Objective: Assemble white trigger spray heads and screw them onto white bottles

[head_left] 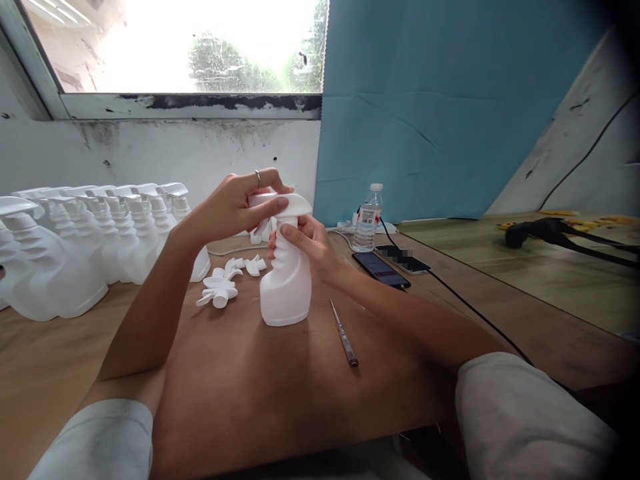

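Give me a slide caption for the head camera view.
Left hand on the spray head, right hand around the neck of a white bottle.

Reads as daylit, chiefly from window (165, 50) at upper left; clips to near white there, washing out foliage (225, 63). Shows pale streaks of glare in the pane's top left corner. Casts soft shadow on table (240, 400) in front of white bottle (286, 290). Darkens to black at right-hand corners. Stretches toward side edges. Looks pixelated over one phone (404, 259).
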A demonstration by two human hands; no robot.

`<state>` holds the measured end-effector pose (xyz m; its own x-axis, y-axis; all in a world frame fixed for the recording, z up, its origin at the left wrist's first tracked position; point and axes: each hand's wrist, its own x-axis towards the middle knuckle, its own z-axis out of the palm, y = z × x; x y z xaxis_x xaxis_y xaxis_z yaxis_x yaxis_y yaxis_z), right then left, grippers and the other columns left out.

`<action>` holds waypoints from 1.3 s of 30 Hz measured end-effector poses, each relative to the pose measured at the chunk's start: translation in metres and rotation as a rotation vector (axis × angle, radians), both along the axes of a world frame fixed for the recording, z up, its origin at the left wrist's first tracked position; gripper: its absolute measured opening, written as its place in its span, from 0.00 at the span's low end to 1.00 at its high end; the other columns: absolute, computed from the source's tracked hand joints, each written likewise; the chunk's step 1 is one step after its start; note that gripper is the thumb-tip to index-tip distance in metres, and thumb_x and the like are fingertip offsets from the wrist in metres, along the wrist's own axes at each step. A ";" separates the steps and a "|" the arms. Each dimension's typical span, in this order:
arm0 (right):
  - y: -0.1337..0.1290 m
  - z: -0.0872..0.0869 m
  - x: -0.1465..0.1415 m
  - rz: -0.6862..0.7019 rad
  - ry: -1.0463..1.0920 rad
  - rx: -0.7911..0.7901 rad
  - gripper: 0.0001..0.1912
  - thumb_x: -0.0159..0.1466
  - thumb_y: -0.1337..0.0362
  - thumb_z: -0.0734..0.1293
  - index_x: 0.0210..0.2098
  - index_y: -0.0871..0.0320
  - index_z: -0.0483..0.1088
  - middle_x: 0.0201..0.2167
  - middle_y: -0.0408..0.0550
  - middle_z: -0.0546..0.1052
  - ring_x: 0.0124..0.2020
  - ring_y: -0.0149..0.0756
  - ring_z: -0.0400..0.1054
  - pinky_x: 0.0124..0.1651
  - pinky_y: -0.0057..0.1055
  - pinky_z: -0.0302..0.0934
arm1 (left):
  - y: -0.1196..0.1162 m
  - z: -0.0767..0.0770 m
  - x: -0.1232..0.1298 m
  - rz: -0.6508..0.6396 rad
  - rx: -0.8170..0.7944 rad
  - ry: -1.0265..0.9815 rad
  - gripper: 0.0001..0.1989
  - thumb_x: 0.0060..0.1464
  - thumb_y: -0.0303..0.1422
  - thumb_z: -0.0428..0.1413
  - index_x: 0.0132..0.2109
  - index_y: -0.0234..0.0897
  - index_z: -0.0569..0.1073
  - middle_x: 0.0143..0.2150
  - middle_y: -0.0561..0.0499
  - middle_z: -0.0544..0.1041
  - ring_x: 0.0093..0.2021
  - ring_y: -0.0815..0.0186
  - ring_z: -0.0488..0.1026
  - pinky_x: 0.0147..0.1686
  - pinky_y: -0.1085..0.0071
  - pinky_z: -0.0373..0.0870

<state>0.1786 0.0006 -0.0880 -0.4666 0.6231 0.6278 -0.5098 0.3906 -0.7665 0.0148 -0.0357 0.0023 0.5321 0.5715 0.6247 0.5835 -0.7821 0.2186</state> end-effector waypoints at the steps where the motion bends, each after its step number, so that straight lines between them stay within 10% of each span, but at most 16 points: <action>1: -0.002 0.000 0.000 0.005 0.001 0.002 0.19 0.60 0.53 0.70 0.38 0.58 0.59 0.28 0.42 0.72 0.27 0.31 0.71 0.30 0.31 0.69 | -0.002 0.000 0.000 0.000 0.011 0.004 0.13 0.61 0.41 0.51 0.43 0.38 0.73 0.18 0.56 0.68 0.19 0.72 0.64 0.22 0.74 0.60; 39: 0.004 0.005 0.004 0.183 -0.055 -0.109 0.17 0.59 0.55 0.72 0.37 0.60 0.66 0.29 0.44 0.72 0.28 0.32 0.70 0.32 0.31 0.68 | 0.000 0.001 0.000 0.044 0.033 0.024 0.13 0.60 0.40 0.52 0.43 0.37 0.74 0.19 0.56 0.69 0.19 0.73 0.63 0.23 0.75 0.62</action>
